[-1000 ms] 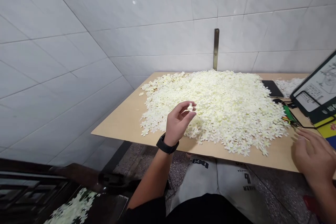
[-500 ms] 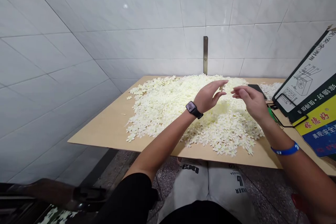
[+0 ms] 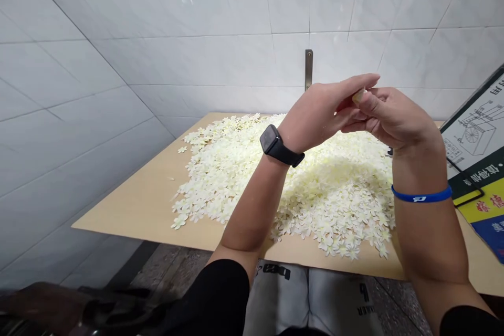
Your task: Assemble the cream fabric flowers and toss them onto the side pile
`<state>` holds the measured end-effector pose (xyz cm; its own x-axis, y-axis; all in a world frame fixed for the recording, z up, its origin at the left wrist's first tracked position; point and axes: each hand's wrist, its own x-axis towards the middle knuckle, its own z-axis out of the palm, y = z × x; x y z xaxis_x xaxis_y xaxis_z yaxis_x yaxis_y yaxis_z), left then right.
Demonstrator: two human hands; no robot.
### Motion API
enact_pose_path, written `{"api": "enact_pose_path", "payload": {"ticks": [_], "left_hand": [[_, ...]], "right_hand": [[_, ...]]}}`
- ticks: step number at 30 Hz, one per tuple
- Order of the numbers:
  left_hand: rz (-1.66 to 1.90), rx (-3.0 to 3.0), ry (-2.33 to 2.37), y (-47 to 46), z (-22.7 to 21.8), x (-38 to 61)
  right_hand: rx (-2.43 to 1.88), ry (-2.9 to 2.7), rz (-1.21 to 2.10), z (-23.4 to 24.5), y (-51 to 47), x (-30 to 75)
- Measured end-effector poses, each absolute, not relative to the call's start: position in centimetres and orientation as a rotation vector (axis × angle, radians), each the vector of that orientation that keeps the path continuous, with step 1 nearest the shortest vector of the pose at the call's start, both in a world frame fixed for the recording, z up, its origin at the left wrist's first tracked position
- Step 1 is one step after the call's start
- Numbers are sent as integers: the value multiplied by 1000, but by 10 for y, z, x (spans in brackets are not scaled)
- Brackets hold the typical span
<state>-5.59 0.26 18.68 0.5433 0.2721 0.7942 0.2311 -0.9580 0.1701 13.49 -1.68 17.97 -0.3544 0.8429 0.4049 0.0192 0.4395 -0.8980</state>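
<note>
Two hands of ours, the left hand and right hand, curl closed together, fingers pinching one pale flower above the heaped blossoms on our tabletop.

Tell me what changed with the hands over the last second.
The right hand rose from near the board's right edge and met the left hand above the flower pile. The small white flower that the left hand held alone is now pinched between them. The pile and the board stayed as they were.
</note>
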Motion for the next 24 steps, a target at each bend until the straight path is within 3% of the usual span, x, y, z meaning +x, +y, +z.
{"api": "enact_pose_path", "payload": {"ticks": [10,17,24], "left_hand": [[1636,2630,394,-11,177,-55],[1661,2747,361,-14,173,-52],[1401,2874,505,18,167,-55]], "right_hand": [[-703,-1614,930,177,-39,115],[-684,-1731,1145,173,-30,128],[-785,-1613,789,172,-37,113]]}}
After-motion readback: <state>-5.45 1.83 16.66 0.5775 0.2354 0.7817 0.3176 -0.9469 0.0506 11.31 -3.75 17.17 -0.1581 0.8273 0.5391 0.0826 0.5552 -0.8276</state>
